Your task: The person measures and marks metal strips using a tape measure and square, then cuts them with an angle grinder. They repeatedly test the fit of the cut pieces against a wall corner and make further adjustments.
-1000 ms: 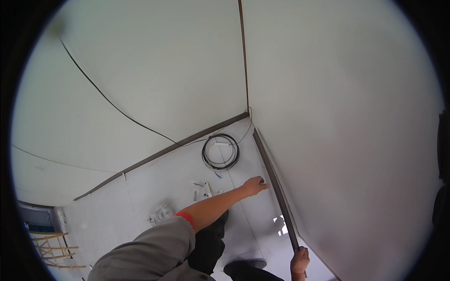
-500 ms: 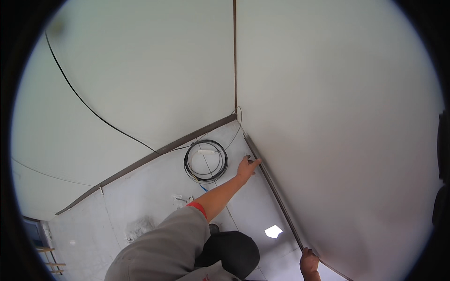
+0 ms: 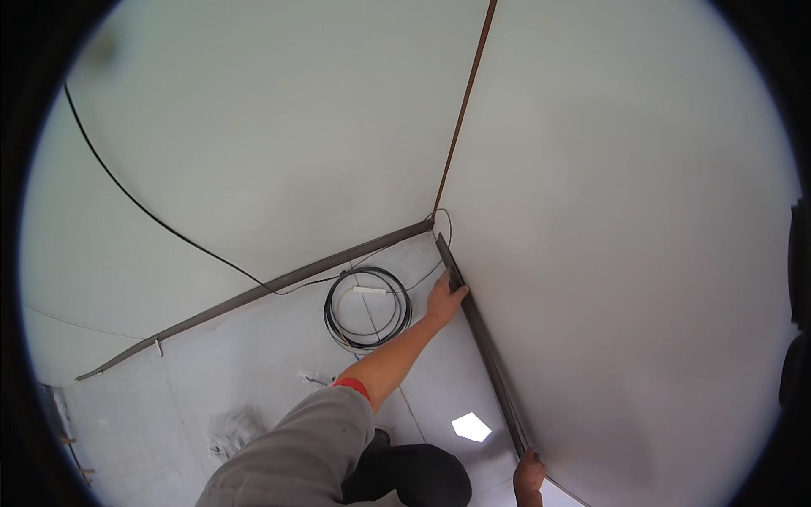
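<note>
A long dark brown skirting strip runs along the foot of the right-hand wall, its far end close to the room's corner. My left hand is closed on the strip near that far end, with the fingers partly hidden. At the near end, my right hand grips the same strip, its fingers wrapped around the edge. Beside my left hand, a coil of black cable lies on the floor, with a small white stick-shaped piece across it.
Another brown skirting strip follows the left wall. A black cable hangs across that wall toward the coil. Crumpled clear plastic lies on the pale tiled floor. A bright patch of light falls near my knee.
My left hand, loosely spread beside the strip before, now holds it. The strip shows a broader face, and my right hand sits further left in the view, which has shifted.
</note>
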`<state>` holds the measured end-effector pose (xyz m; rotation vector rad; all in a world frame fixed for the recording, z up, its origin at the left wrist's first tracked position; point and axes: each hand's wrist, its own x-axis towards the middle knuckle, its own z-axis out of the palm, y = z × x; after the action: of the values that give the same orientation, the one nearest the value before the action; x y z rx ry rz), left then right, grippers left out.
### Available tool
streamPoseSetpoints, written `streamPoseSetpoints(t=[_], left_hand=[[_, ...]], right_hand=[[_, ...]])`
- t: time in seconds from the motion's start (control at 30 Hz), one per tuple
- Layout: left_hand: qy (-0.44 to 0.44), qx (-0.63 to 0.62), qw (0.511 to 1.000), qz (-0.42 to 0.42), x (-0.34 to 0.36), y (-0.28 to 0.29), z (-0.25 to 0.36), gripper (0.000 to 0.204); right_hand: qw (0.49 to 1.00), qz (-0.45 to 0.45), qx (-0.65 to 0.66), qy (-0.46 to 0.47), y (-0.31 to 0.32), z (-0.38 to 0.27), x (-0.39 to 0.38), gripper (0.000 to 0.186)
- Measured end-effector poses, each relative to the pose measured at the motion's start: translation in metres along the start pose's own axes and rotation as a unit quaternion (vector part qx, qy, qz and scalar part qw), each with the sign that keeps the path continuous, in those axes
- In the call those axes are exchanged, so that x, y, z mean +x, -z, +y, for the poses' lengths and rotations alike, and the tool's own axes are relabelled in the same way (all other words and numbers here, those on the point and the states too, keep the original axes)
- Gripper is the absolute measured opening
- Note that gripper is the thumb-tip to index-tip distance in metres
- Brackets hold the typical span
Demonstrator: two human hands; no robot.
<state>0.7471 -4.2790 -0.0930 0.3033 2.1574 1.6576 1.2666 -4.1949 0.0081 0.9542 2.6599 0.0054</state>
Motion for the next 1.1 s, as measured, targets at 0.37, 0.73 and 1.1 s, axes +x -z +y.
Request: streamPoseSetpoints(t=[0.37,0.73,1.1], left_hand=[[-0.073,0.104,0.988,0.086,0.074,0.024,-0.027,0.066],[-0.042,0.441,0.895,-0.053,0.105,0.074,0.01,0.067],[-0.073,0.274,0.959,-0.023,0.096,0.069,-0.003,0.067]], right_hand=[[0.997,-0.045,0.026,-0.065,0.002,-0.019,0.034,0.016],[0.997,-0.014,0.055,-0.06,0.002,-0.028,0.031,0.015],[0.996,0.0,0.057,-0.063,-0.015,-0.03,0.04,0.013]])
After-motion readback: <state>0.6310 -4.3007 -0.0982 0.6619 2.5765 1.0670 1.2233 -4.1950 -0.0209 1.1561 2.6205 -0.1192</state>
